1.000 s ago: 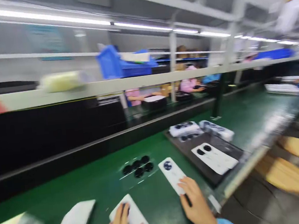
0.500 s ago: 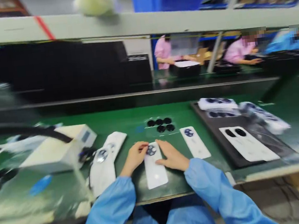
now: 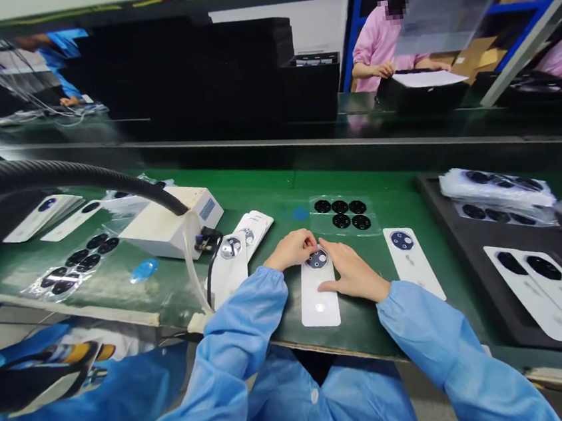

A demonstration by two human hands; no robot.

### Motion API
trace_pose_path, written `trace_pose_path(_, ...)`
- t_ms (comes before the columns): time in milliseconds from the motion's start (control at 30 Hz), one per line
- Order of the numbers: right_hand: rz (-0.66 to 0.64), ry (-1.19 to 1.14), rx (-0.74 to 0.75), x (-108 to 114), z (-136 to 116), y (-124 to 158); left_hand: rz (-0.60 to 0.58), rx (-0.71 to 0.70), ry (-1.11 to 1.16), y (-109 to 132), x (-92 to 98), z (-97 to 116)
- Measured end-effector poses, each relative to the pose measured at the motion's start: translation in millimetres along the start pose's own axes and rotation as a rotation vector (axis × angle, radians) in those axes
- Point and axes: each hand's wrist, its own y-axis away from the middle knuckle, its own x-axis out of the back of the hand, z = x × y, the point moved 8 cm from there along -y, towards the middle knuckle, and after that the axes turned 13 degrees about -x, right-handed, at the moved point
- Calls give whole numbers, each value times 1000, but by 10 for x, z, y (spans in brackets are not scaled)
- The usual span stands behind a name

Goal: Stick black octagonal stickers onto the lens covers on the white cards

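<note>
The left grip [image 3: 292, 249] has thumb and forefinger pressed together at the far left edge of a dark round disc [image 3: 316, 260]; whether they pinch anything thin I cannot tell. The right grip [image 3: 350, 270] is spread, its thumb laid on a white panel [image 3: 319, 303] and its fingers near the panel's far right corner. That panel lies flat on the green table [image 3: 267, 175] between the 2 grips, the disc at its far end. I judge this piece partway done: the disc sits on it, yet the 2 grips are at work there. Just right of the right grip, 1 other panel [image 3: 416, 266] lies untouched with a similar disc, and farther right 2 panels with black discs overlap on a dark tray [image 3: 459, 252]. Left of the left grip, overlapping panels [image 3: 228, 276] bear patterned discs. Beyond the grips, 5 black discs [image 3: 339, 207] lie on a clear sheet [image 3: 323, 225], apparently unused, so more seems left.
</note>
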Motion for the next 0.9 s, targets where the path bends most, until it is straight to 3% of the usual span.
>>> trace_pose_path(200,105,22,-11,52,-62,-25,-54,-65,-124,8,25,108)
trace_pose_path(433,115,40,-15,76,-82,-33,33,-122,-169,159,45,223)
trace_pose_path(900,114,58,0,69,-78,-47,-80,-65,26,-76,84,83)
